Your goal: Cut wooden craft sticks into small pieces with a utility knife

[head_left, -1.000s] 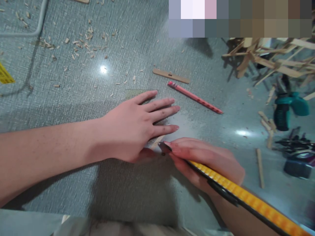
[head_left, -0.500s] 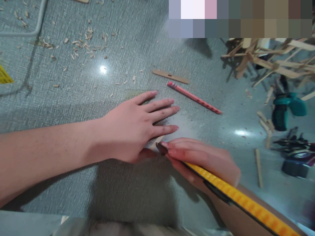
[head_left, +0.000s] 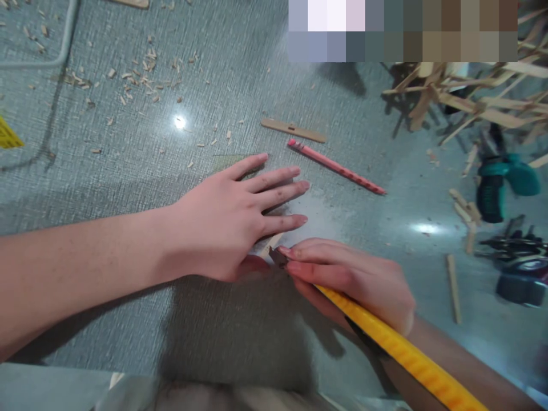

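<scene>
My left hand (head_left: 226, 214) lies flat with its fingers spread. Under it, a narrow wooden stick (head_left: 272, 242) shows between the little finger and the thumb side; the rest is covered. My right hand (head_left: 351, 279) is closed around a utility knife (head_left: 398, 345) with a long yellow handle. The knife's dark blade tip rests at or just over the stick, close to my left hand; I cannot tell whether it touches. Beyond my left fingertips lie a red pencil (head_left: 338, 167) and a flat wooden craft stick (head_left: 293, 131) with a small notch or slot.
Wood chips (head_left: 148, 77) are scattered at the upper left, near a bent metal rod (head_left: 66, 40). A pile of wooden sticks (head_left: 462, 103) lies at the upper right. Below it are teal-handled pliers (head_left: 490, 191), a dark tool (head_left: 520, 279) and a loose stick (head_left: 454, 288).
The knife's yellow handle has swung a little toward me, its blade still by the stick. My left hand stays flat in place. The whole view has shifted slightly.
</scene>
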A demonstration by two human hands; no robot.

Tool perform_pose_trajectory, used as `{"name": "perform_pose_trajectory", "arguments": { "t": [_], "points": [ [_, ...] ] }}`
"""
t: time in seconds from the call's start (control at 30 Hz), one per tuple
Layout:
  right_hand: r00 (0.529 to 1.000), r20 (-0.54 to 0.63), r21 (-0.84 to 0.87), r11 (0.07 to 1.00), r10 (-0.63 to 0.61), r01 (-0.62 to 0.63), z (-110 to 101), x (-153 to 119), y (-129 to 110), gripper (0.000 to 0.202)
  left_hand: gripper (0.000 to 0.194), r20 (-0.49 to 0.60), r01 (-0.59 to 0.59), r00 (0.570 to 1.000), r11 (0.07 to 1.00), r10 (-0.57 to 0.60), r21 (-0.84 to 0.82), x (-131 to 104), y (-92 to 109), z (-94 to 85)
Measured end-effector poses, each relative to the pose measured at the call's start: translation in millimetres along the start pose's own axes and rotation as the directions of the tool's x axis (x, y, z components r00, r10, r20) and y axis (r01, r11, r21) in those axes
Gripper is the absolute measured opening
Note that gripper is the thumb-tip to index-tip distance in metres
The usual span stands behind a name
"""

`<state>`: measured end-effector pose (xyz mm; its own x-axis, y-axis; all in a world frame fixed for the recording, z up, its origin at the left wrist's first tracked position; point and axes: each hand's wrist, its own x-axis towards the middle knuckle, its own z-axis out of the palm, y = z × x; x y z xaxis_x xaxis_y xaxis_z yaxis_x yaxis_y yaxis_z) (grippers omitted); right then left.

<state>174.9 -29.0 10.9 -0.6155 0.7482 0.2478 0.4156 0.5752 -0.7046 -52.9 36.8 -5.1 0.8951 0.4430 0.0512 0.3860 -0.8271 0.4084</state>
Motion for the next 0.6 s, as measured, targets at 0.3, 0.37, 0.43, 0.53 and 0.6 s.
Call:
{"name": "perform_pose_trajectory", "arguments": {
  "t": [0.3,0.37,0.43,0.53,0.6],
  "points": [
    [1.000,-0.005,0.073,0.997,-0.017,0.017,1,-7,8,0.029,0.072,-0.016,-0.016,1.000,1.000,0.016,-0.013,0,-2,2.6],
    [0.999,-0.030,0.142,0.989,-0.028,0.032,1,-9,13,0.033,0.073,-0.020,-0.022,1.000,1.000,0.023,0.013,0,-2,2.7],
    [0.996,-0.087,0.167,0.985,-0.027,0.042,1,-9,15,0.039,0.074,-0.044,-0.031,0.998,0.998,0.034,0.056,-1,1,2.8],
    [0.985,-0.164,0.140,0.987,-0.055,0.079,1,-9,15,0.043,0.068,-0.115,-0.042,0.991,0.985,0.062,0.168,-3,6,2.4],
    [0.976,-0.216,0.169,0.984,-0.023,0.061,1,-11,13,0.042,0.063,-0.173,-0.012,0.983,0.972,0.055,0.237,-4,8,1.5]
  ]
}}
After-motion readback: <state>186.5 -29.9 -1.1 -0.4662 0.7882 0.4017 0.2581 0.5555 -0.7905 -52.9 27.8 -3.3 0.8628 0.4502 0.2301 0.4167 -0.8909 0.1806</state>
